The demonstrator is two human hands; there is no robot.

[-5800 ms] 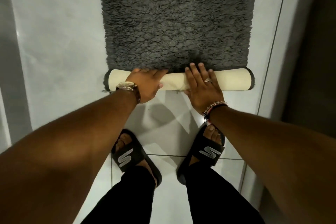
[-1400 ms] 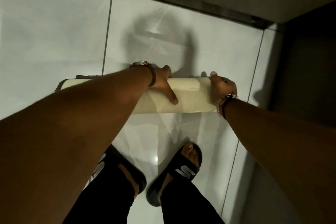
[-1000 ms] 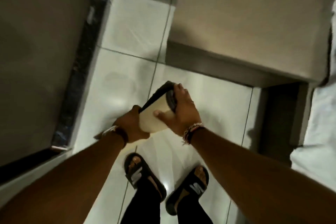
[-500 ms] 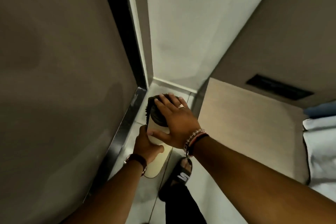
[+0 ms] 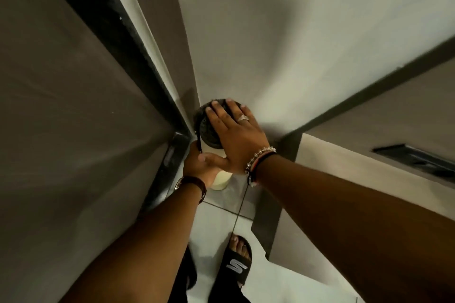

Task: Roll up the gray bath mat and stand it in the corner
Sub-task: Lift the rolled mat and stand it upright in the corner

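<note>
Against the white wall (image 5: pixel 283 39), in the corner, the rolled gray bath mat (image 5: pixel 209 139) now stands on end instead of lying across the floor. Our right hand (image 5: pixel 236 135) lies flat and open on its top; our left hand (image 5: pixel 200 166) grips its side. Only letting go remains, we judge.

Right hand (image 5: pixel 235 135) covers most of the rolled mat's (image 5: pixel 208 134) top; left foot hidden at six o'clock.
</note>
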